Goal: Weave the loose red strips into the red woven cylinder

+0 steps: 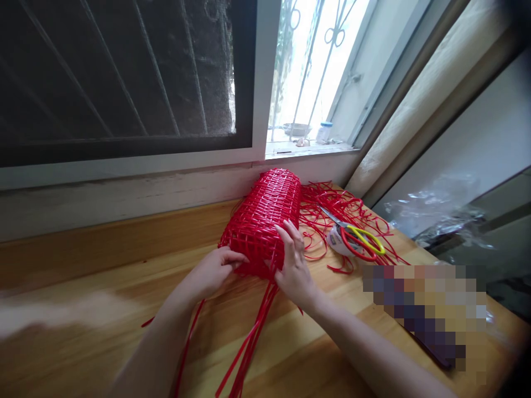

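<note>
A red woven basket (265,213) of plastic strips lies on its side on the wooden table (103,309), bottom end toward me. My left hand (215,271) pinches the weave at its near left edge, fingers closed on the strips. My right hand (292,262) rests against the near right side, fingers pressed on the weave. Several loose red strips (249,342) trail from the basket toward me between my forearms.
Scissors (357,235) with red and yellow handles lie on a heap of cut red strips (332,207) to the right, over a white tape roll. Crumpled clear plastic (440,213) sits at far right. A window sill and wall stand directly behind the basket.
</note>
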`<state>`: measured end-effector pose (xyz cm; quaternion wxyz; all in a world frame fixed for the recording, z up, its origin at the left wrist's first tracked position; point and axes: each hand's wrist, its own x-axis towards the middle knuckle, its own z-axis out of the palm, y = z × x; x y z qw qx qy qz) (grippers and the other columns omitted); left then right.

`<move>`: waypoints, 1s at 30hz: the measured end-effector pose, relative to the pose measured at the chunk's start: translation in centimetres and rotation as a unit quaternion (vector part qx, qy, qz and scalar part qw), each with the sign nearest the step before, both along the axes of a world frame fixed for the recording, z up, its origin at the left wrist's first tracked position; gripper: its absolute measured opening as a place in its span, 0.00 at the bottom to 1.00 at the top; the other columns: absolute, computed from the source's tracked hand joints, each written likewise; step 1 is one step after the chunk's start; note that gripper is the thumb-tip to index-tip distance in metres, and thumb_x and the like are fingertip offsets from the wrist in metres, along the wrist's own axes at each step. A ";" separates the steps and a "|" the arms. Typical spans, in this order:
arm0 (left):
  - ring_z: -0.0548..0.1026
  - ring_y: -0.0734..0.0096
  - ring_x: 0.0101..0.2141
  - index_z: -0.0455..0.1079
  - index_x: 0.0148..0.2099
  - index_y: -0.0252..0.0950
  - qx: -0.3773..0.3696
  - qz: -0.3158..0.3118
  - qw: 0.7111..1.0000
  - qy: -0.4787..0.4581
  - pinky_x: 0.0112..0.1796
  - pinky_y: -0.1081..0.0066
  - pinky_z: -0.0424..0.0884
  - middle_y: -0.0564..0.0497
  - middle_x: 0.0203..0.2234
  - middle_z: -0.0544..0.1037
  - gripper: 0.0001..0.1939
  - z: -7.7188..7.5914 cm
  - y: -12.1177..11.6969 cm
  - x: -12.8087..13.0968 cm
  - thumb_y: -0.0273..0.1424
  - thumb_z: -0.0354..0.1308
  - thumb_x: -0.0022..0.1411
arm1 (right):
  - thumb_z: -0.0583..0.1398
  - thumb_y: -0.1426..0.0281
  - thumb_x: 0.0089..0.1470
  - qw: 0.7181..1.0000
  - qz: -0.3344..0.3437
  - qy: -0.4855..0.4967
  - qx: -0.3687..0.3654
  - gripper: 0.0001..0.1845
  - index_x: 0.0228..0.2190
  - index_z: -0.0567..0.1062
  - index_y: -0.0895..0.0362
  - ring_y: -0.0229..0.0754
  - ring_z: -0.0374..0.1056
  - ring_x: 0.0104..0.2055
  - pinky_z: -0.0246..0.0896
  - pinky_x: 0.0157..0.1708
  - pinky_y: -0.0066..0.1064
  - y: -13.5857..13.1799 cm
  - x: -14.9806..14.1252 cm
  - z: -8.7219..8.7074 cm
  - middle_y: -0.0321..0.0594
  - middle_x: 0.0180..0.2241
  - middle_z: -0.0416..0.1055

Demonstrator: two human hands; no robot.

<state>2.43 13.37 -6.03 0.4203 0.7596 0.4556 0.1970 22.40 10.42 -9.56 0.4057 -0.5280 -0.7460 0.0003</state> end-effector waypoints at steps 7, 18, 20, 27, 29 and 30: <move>0.74 0.66 0.40 0.75 0.43 0.37 -0.013 0.006 1.000 -0.005 0.46 0.67 0.66 0.48 0.39 0.79 0.20 -0.9 0.0 -0.2 0.25 0.47 0.52 | 0.52 0.83 0.38 1.000 -0.008 -0.014 0.011 0.45 0.59 0.49 0.57 0.52 0.36 0.65 0.41 0.60 0.55 -0.1 -0.4 0.0 0.50 0.60 0.45; 0.73 0.65 0.39 0.71 0.37 0.36 0.084 0.067 0.986 0.129 0.41 0.68 0.65 0.46 0.37 0.78 0.09 1.4 -2.1 2.7 0.24 0.50 0.57 | 0.51 0.83 0.38 0.999 -0.004 -0.031 0.028 0.43 0.58 0.49 0.58 0.53 0.37 0.65 0.39 0.59 0.58 -0.2 -0.3 0.0 0.51 0.60 0.45; 0.73 0.64 0.38 0.70 0.38 0.37 0.106 0.074 0.983 0.131 0.43 0.65 0.63 0.47 0.37 0.78 0.09 1.5 -2.5 3.0 0.26 0.50 0.57 | 0.50 0.84 0.38 0.999 -0.002 -0.026 0.027 0.43 0.58 0.49 0.58 0.52 0.38 0.64 0.39 0.59 0.59 -0.1 -0.2 0.0 0.51 0.59 0.47; 0.73 0.60 0.40 0.71 0.46 0.37 0.146 0.084 0.968 0.186 0.46 0.60 0.61 0.45 0.39 0.78 0.14 1.3 -3.3 4.0 0.30 0.51 0.58 | 0.51 0.82 0.34 0.999 0.011 -0.003 0.034 0.45 0.58 0.50 0.57 0.54 0.37 0.64 0.38 0.59 0.59 0.0 0.1 -0.3 0.49 0.60 0.45; 0.73 0.60 0.43 0.71 0.49 0.37 0.131 0.076 0.973 0.173 0.46 0.61 0.63 0.44 0.42 0.78 0.17 1.0 -3.1 4.0 0.28 0.50 0.58 | 0.50 0.83 0.35 0.999 0.012 0.000 0.032 0.45 0.58 0.49 0.56 0.54 0.38 0.64 0.39 0.59 0.59 0.0 0.2 -0.3 0.49 0.60 0.45; 0.72 0.60 0.44 0.71 0.49 0.37 0.113 0.072 0.979 0.155 0.47 0.62 0.63 0.44 0.44 0.77 0.18 0.8 -2.9 3.9 0.27 0.50 0.57 | 0.50 0.83 0.35 0.999 0.012 0.001 0.033 0.45 0.58 0.49 0.56 0.54 0.38 0.64 0.40 0.59 0.59 0.0 0.2 -0.3 0.49 0.60 0.45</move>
